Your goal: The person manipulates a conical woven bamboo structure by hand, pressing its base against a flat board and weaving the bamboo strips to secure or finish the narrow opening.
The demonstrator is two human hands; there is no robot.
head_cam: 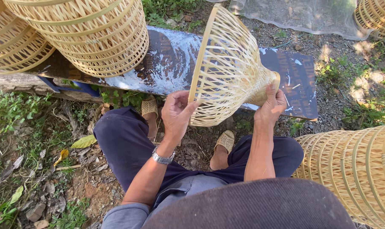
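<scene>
The basket (228, 70) is held above the knees, in front of the board (167, 63), its axis near level. Left hand (176, 113) grips the wide rim at its lower edge. Right hand (271, 106) clasps the narrow base, equally near. Right fingertips are hidden behind the base; the basket's top is cut off.

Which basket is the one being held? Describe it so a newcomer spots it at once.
Start at the paint-smeared dark board lying across the ground ahead of the seated person's knees. In front of it, a funnel-shaped open-weave bamboo basket is tipped on its side. The left hand grips its wide rim, the right hand its narrow neck; the other baskets sit untouched.
</scene>
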